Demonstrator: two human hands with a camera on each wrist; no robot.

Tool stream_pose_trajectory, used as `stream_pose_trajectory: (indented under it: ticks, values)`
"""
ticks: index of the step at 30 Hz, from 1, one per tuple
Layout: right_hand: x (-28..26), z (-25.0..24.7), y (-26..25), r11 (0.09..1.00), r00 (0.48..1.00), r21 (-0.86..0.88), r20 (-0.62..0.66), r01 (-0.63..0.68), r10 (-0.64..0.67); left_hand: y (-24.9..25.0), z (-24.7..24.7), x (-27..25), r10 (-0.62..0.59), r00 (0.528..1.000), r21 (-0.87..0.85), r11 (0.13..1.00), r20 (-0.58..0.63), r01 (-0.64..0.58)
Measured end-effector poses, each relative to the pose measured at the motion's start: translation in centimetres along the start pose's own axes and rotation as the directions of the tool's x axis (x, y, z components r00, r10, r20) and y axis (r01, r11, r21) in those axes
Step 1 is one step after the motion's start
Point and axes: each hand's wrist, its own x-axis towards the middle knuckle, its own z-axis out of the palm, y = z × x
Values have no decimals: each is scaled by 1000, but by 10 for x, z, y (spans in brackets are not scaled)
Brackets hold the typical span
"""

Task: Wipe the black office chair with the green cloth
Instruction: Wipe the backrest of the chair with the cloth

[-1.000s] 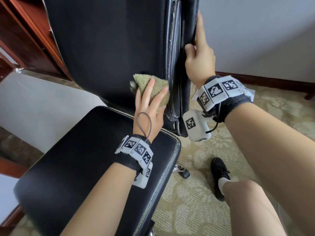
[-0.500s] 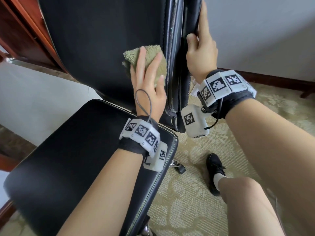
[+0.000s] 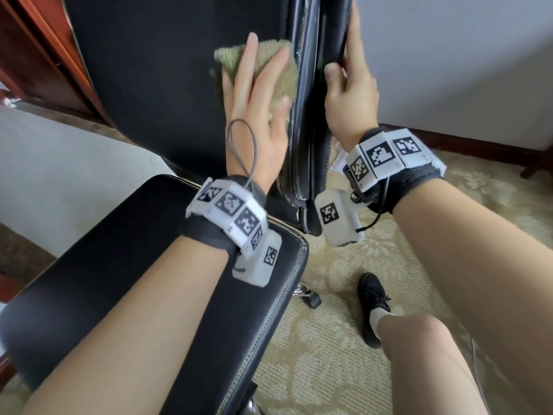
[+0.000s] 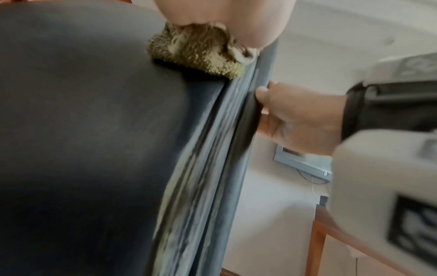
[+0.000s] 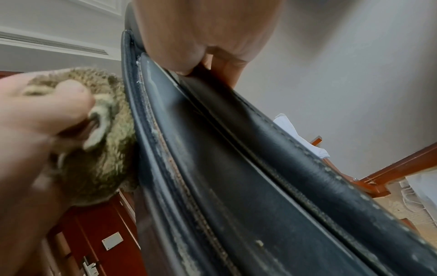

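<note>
The black office chair's backrest (image 3: 164,85) stands upright before me, and its seat (image 3: 119,250) lies below my left forearm. My left hand (image 3: 254,115) presses the green cloth (image 3: 278,73) flat against the backrest's front, close to its right seam, fingers straight and spread. In the left wrist view the cloth (image 4: 196,54) bunches under the palm. My right hand (image 3: 350,91) grips the backrest's right edge, thumb on the front and fingers behind. The right wrist view shows the worn edge (image 5: 212,168) with the cloth (image 5: 99,158) beside it.
Red-brown wooden furniture (image 3: 39,55) stands behind the chair at the upper left. A pale wall (image 3: 449,55) with a dark baseboard is on the right. My black shoe (image 3: 372,307) and a chair caster (image 3: 311,299) are on the patterned carpet (image 3: 329,354).
My left hand has slid the cloth upward along the backrest near its right seam. The right hand has kept its grip on the edge.
</note>
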Motion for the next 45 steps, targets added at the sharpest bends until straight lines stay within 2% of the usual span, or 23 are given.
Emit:
stream_pose_trajectory:
  ticks: [3, 12, 14, 18, 20, 26, 31, 34, 36, 41, 42, 45]
  values:
    - [-2, -2, 1, 999, 999, -17, 8, 33, -32, 3, 5, 2, -15, 1000, 17, 1000, -6, 15]
    - [-1, -1, 8, 988, 989, -58, -7, 145, -146, -12, 8, -62, -58, 996, 27, 998, 70, 56]
    - [-1, -1, 9, 985, 987, -67, -10, 161, -162, -14, 4, -54, -54, 996, 14, 998, 71, 53]
    - [-2, 1, 9, 980, 984, -90, -20, 177, -179, -11, -2, -13, -63, 998, -43, 997, -27, 62]
    - [-2, 1, 10, 979, 983, -91, -19, 180, -183, -10, 3, -7, -76, 996, -38, 996, -37, 75]
    - [-1, 2, 11, 981, 985, -103, -35, 165, -169, -15, 12, -47, -15, 999, 65, 998, 44, 12]
    - [-2, 5, 9, 984, 988, -112, -55, 140, -147, -19, 10, -92, -113, 980, 94, 991, 163, 99]
    - [-2, 6, 10, 978, 985, -137, -56, 155, -164, -19, 6, -102, -143, 968, 100, 987, 208, 125]
    - [-2, 6, 9, 976, 982, -143, -63, 165, -176, -17, 3, -92, -140, 977, 55, 990, 163, 133]
    - [-3, 7, 10, 975, 981, -139, -64, 175, -185, -11, -1, -37, -152, 986, -63, 987, -65, 148]
    - [-3, 7, 10, 975, 981, -136, -61, 175, -184, -11, 1, -32, -179, 981, -82, 982, -73, 173]
    - [-4, 8, 10, 977, 982, -138, -73, 162, -173, -11, 10, -45, -253, 967, -78, 964, 4, 253]
